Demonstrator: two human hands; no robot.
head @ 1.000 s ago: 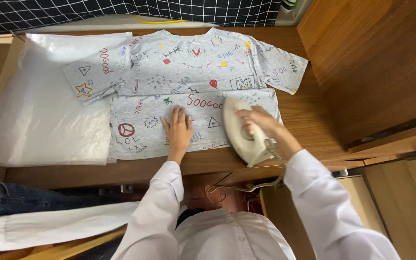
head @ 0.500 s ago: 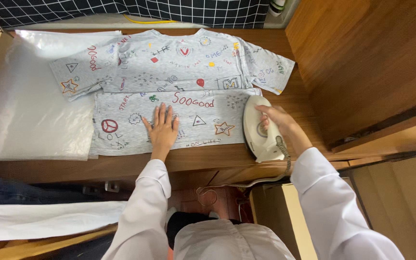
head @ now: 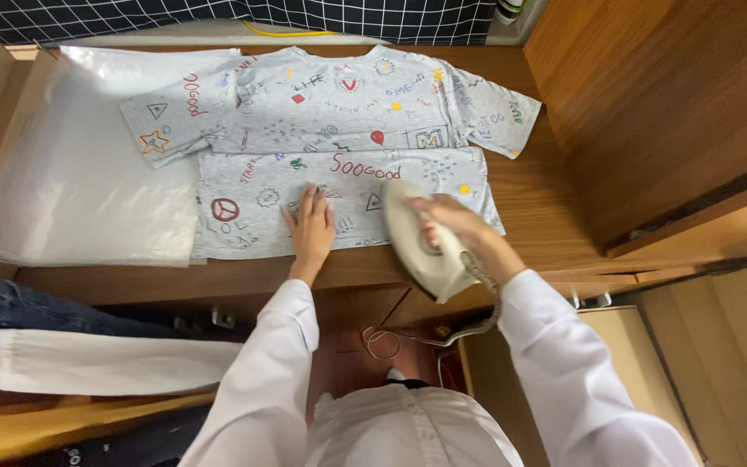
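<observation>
A wooden worktop point(head: 555, 216) of warm brown runs across the view, its front edge facing the camera. Behind it hangs a dark fabric with a white grid pattern point(head: 218, 17). To the right rises a brown wooden cabinet wall point(head: 667, 104), with a paler beige panel point(head: 737, 346) below it. A sheet of clear plastic point(head: 71, 173) lies over the left part of the worktop. Below the edge, a reddish-brown floor point(head: 347, 355) shows. The light is even and soft.

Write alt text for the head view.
A person's right hand slides a white iron over a grey printed T-shirt on a wooden table, while the left hand presses the fabric flat.
</observation>
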